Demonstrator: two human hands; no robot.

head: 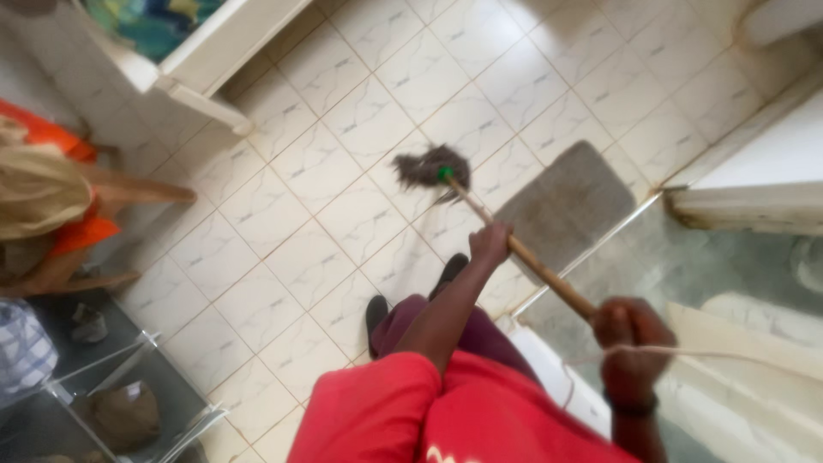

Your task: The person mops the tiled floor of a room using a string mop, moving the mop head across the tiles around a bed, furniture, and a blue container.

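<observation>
The left hand (490,244) grips the wooden mop handle (523,257) midway and the right hand (630,339) clenches its upper end; the dark mop head (431,167) rests on the white tiled floor (283,257). No wet or dirty patches show, so progress cannot be told. Open tiles lie ahead and left; a grey mat (570,201) sits just right, and the glass table (129,377) bounds the left.
</observation>
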